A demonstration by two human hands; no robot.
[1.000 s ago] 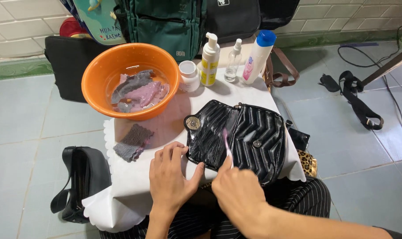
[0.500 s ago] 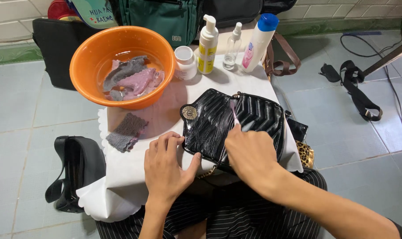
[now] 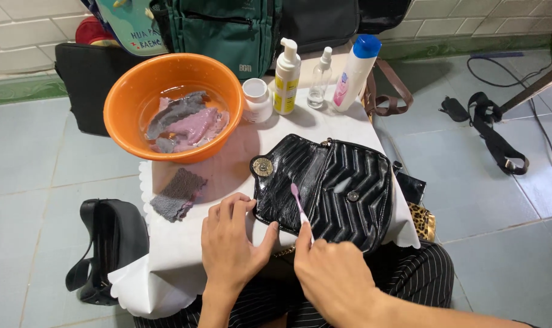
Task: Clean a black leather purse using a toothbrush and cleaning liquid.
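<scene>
A black quilted handbag [image 3: 343,188] lies open-flapped on the small white-covered table [image 3: 179,255], its round metal clasp [image 3: 262,167] facing up. My left hand [image 3: 230,243] presses flat on the table and on the bag's near left corner. My right hand [image 3: 333,276] holds a pink toothbrush [image 3: 299,203], whose bristle end rests on the bag's flap. A pale foamy smear shows on the bag's front near a stud [image 3: 352,195].
An orange basin [image 3: 124,100] with water and soaked cloths stands at the back left. A grey cloth [image 3: 177,194] lies near it. A white jar [image 3: 257,100], pump bottle [image 3: 286,78], clear spray bottle [image 3: 319,79] and blue-capped bottle [image 3: 355,73] line the back. Bags surround the table.
My right hand has pulled back toward me from the top of the bag, and the toothbrush now rests lower on the flap. My left hand stays on the bag's corner.
</scene>
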